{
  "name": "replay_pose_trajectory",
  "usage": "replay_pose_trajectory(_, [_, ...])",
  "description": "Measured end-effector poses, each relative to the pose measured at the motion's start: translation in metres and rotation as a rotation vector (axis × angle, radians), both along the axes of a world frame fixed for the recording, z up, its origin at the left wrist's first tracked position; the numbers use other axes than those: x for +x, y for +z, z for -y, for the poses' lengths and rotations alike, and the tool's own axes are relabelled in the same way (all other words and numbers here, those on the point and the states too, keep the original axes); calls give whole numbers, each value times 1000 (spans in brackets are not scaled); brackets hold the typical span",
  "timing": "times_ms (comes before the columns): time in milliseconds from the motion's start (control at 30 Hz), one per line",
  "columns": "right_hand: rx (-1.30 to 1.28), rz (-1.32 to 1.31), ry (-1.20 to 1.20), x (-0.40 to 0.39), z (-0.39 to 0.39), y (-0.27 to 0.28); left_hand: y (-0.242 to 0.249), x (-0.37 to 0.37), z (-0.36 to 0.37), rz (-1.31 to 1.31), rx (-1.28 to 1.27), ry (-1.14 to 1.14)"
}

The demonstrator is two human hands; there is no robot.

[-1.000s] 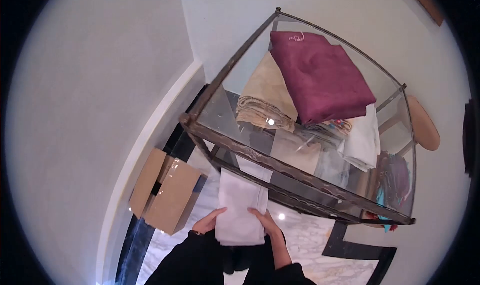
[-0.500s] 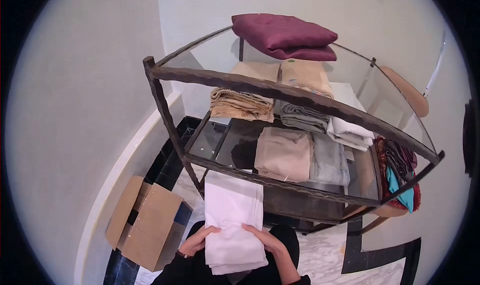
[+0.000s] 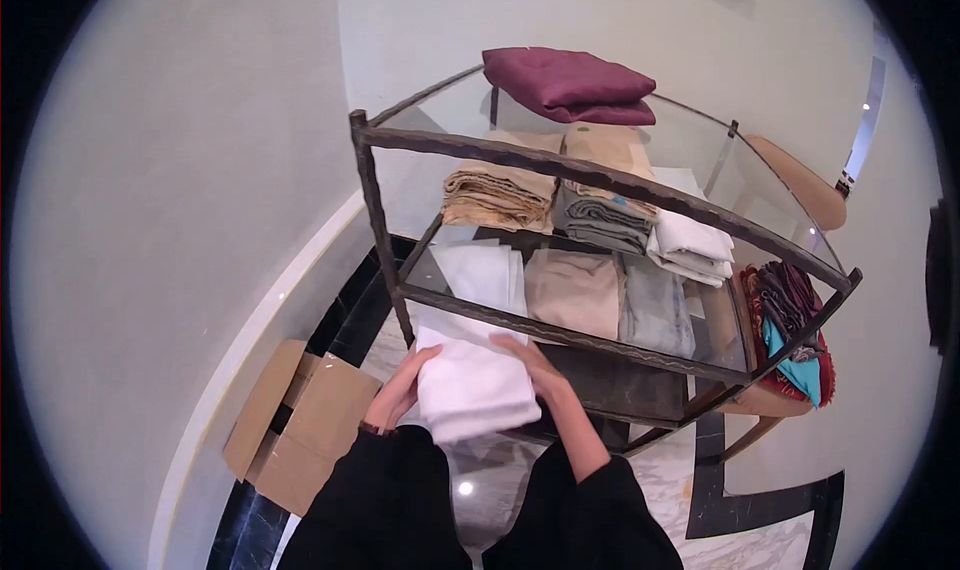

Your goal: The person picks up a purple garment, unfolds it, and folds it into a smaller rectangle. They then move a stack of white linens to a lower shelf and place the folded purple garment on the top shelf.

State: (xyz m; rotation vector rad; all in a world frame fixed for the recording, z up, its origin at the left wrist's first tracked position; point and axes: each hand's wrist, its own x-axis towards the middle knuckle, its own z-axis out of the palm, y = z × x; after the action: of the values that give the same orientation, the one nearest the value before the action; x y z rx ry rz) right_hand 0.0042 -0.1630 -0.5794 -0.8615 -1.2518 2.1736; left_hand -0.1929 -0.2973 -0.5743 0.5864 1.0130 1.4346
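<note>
A folded white cloth (image 3: 475, 375) is held between my two hands, its far end passing under the front rail onto the shelf. My left hand (image 3: 405, 380) grips its left edge, thumb on top. On the opposite edge my right hand (image 3: 535, 367) holds it the same way; the fingers underneath are hidden. Right beside the cloth's far end lies a folded beige cloth (image 3: 575, 292), with a pale grey cloth (image 3: 655, 310) to its right. Higher up sit a tan folded stack (image 3: 500, 195), grey folded cloths (image 3: 605, 220) and another white folded cloth (image 3: 690, 245).
A dark metal rack (image 3: 590, 175) with glass shelves fills the middle; its front rail crosses above the white cloth. A maroon folded cloth (image 3: 570, 85) rests on top. An open cardboard box (image 3: 320, 420) stands at left. A wooden chair (image 3: 770, 402) at right bears colourful fabrics.
Both hands have moved forward with the white cloth, and its far end is now inside the rack, left of the beige cloth. The view has shifted slightly.
</note>
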Motion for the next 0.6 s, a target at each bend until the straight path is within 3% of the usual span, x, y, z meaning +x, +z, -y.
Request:
replay_pose_trajectory(100, [-34,-203,-17,-21,-43,-13,10,-1,-10,-141,140,88])
replay_pose_trajectory(133, [222,-252,-10,-30,-72,-31,10,-4,-15,-305,115,99])
replay_pose_trajectory(200, [374,-157,-160,-40,-70,11,-6,-8,-29,-736,195,268])
replay_pose_trajectory(233, [333,-116,-175,-51,-97,-5,8,7,-26,-716,293,316])
replay_pose_trajectory(267, [289,-72,-192,-59,-116,-21,-5,4,-32,-937,326,344])
replay_pose_trajectory(333, [481,105,-139,-66,-137,-40,-18,13,-35,-1597,230,420])
replay_pose_trajectory(433, [618,163,-146,-69,-148,-79,-5,24,-29,-1656,35,140])
replay_pose_trajectory(533, [766,208,-221,-66,-156,-106,-25,27,-30,-1954,147,326])
replay_pose_trajectory(600, [881,323,-309,-66,-156,-94,-34,25,-32,-1921,114,315])
